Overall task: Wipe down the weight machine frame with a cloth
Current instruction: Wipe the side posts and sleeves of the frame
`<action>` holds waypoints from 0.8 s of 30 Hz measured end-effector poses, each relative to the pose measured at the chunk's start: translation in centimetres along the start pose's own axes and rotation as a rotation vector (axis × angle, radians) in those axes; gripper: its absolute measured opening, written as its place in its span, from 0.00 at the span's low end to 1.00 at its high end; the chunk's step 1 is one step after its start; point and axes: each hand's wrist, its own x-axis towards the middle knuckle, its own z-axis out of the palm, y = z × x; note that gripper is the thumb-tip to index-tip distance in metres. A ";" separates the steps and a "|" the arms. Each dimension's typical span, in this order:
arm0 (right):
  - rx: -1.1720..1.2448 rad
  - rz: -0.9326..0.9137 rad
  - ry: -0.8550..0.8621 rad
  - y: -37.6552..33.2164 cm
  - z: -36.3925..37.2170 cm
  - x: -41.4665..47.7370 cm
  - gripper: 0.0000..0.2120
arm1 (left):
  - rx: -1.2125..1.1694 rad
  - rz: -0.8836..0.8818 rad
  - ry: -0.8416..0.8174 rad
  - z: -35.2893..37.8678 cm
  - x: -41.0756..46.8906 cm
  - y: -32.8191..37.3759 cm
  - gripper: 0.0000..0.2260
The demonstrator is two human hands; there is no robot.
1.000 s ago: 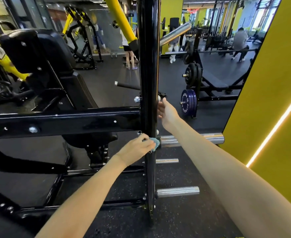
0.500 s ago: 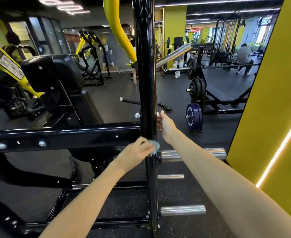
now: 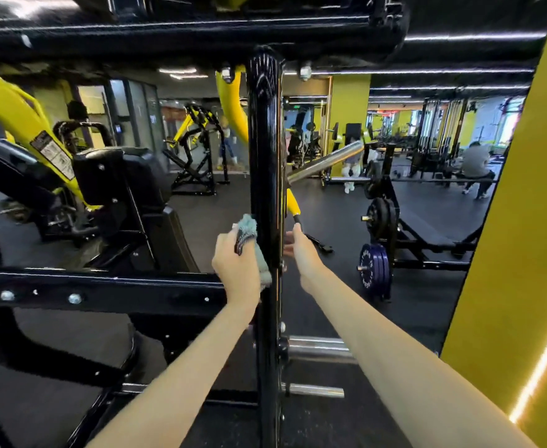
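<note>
The weight machine frame's black post [image 3: 265,156] stands straight up and down. It runs from the floor [image 3: 420,305] to a thick black beam [image 3: 201,30] high above both hands. A long black bar [image 3: 104,287] lies flat and goes out sideways to the left from just under the left hand [image 3: 236,266]. Below the right hand [image 3: 301,253], shiny silver pegs [image 3: 317,345] stick out to the right. Far to the right of that hand is a yellow wall [image 3: 508,253], with open floor in between. The left hand is curled round a small grey-blue cloth [image 3: 247,227] and presses it on the post's left side. The right hand is open, fingers straight, at the post's right edge. A long stretch of post rises above both hands.
</note>
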 end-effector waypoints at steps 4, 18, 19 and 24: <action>0.067 -0.093 -0.011 -5.5 0.3 -0.6 0.21 | -0.014 0.016 -0.073 1.7 7.6 4.4 0.16; 0.209 -0.209 0.282 -6.5 3.7 0.8 0.26 | -0.020 0.264 -0.474 0.6 12.1 4.3 0.13; 0.209 -0.243 0.323 -7.0 3.7 0.4 0.25 | -0.009 0.290 -0.484 0.8 12.2 3.8 0.15; 0.190 -0.475 0.456 -9.3 4.4 -1.6 0.23 | 0.072 0.162 -0.661 0.2 10.7 -1.5 0.12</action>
